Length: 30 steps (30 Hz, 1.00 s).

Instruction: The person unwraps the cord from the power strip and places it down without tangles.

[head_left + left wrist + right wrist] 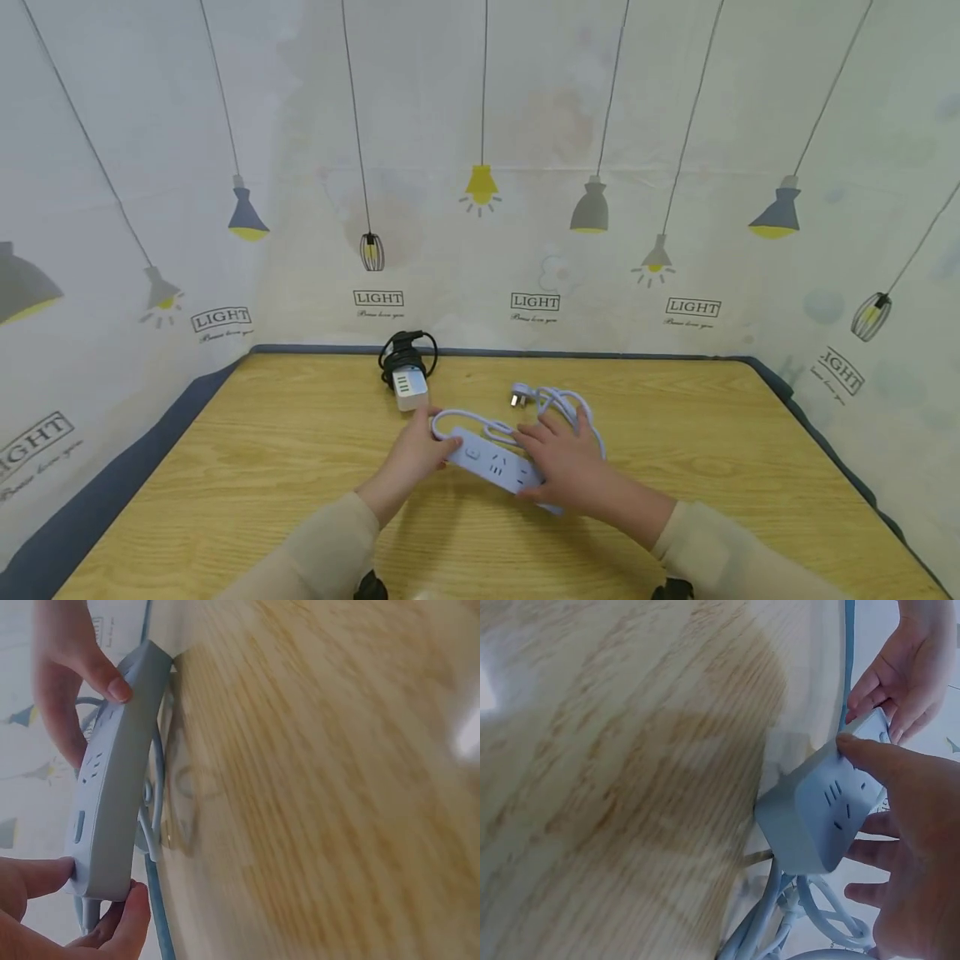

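Observation:
A white power strip (491, 461) lies slantwise near the middle of the wooden table, its socket face up. My left hand (411, 454) pinches its left end, thumb on top and fingers underneath, beside the cord's exit in the left wrist view. Across the right part, my right hand (573, 475) holds the strip with the thumb at the near edge and fingers over the far side. The right wrist view shows the strip's end (791, 832) tilted above the tabletop. Behind it lies the looped white cord (585, 408) with a three-pin plug (520, 394).
A small white multi-port charger (411, 390) with a coiled black cord (405, 354) sits behind my left hand. The wooden table (247, 467) has a dark blue border at the back, below a wall covering (465, 267) printed with lamps.

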Each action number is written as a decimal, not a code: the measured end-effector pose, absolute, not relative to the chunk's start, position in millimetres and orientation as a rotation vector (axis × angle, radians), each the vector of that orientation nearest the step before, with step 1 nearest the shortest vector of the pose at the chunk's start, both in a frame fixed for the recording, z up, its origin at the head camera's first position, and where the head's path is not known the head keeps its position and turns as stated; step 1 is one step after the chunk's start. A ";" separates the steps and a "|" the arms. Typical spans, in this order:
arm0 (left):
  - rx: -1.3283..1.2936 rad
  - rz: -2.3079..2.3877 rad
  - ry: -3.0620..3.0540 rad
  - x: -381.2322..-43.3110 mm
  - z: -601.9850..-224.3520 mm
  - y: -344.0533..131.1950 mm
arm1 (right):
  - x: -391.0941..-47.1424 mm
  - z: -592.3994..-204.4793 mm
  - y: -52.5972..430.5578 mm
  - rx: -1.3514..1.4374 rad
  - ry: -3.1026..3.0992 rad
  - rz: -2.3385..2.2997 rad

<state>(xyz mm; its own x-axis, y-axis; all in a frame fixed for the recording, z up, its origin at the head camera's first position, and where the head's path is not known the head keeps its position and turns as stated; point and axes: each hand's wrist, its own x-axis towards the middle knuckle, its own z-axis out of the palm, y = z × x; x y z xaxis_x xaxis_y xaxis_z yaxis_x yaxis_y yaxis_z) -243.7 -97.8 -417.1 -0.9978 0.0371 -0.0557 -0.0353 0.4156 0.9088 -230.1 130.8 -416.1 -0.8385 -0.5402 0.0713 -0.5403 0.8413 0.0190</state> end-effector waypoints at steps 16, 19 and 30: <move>-0.015 1.345 2.578 -257.0 -432.7 -97.2 | -233.3 -425.7 127.8 0.937 -2.863 -0.099; 0.032 1.291 2.617 -258.0 -431.4 -96.2 | -233.3 -424.6 126.9 0.929 -2.859 -0.110; 0.193 0.957 2.907 -262.7 -425.6 -84.3 | -233.5 -415.6 119.9 0.836 -2.991 0.048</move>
